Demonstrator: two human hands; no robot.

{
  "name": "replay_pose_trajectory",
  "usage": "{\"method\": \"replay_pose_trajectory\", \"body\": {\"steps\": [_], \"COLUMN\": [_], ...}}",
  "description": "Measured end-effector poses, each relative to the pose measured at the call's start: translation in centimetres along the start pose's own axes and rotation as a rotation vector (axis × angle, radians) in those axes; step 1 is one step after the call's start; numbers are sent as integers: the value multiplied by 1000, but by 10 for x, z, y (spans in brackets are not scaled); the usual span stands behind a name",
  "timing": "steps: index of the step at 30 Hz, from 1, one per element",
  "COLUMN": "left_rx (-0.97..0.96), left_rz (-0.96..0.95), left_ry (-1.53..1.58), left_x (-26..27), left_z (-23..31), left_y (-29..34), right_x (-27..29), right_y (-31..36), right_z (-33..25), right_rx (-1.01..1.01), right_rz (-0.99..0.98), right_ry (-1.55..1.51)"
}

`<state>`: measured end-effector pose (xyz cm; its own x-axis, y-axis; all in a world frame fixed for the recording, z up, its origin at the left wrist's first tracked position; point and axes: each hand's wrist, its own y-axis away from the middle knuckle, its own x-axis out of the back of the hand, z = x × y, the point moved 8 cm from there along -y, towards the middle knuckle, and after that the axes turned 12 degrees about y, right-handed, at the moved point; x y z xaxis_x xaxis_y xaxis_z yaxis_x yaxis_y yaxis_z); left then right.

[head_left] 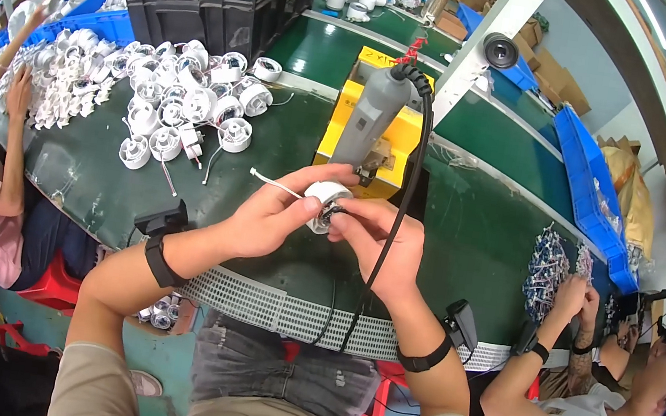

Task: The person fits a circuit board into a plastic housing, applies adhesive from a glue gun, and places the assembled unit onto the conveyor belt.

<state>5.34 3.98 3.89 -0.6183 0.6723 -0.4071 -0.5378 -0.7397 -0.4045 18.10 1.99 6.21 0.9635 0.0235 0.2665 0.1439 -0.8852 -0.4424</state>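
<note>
Between my hands, above the near part of the green worktop, is a round white plastic housing (pixel 326 196) with a white wire trailing out to the left. My left hand (pixel 280 206) is closed around its left side, thumb on the front rim. The fingers of my right hand (pixel 381 236) pinch at a small dark part (pixel 333 209) in the housing's opening; its exact kind is hidden by the fingertips. Just beyond my hands, a grey electric screwdriver (pixel 374 112) stands nose down at a yellow box-shaped fixture (pixel 399 142). Its black cable hangs in front of my right hand.
A heap of similar white housings (pixel 195 95) lies at the left, near small white parts (pixel 69 90). Behind it stands a black crate (pixel 225 10). Blue trays (pixel 587 184) line the right. Co-workers sit on both sides; the right one handles bundled wires (pixel 546 272).
</note>
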Motion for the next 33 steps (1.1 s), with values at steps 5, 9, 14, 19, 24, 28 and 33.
{"method": "replay_pose_trajectory", "body": {"steps": [5,9,14,19,24,28,33], "left_rx": [-12,35,26,90,317,345,543], "left_rz": [-23,-38,-99,-47,147,243,337], "left_ry": [33,84,208,11,-168,-136,-39], "left_x": [-7,-12,-16,-15,5,18,34], "left_z": [-1,-2,-1,3,-3,-15,-39], "left_y": [-1,0,1,-1,1,2,7], "right_x": [4,4,0,-5,3,20,-3], "right_y": [-2,-1,1,-1,-7,-18,-56], "right_z": [-20,-29,-4,16,16,-20,-12], "right_rx": [232,312,-10,-225,-119,225,103], "right_rz": [40,90,197,-35,-10,394,201], "right_ry": [333,438,-59,-173,132,497,414]}}
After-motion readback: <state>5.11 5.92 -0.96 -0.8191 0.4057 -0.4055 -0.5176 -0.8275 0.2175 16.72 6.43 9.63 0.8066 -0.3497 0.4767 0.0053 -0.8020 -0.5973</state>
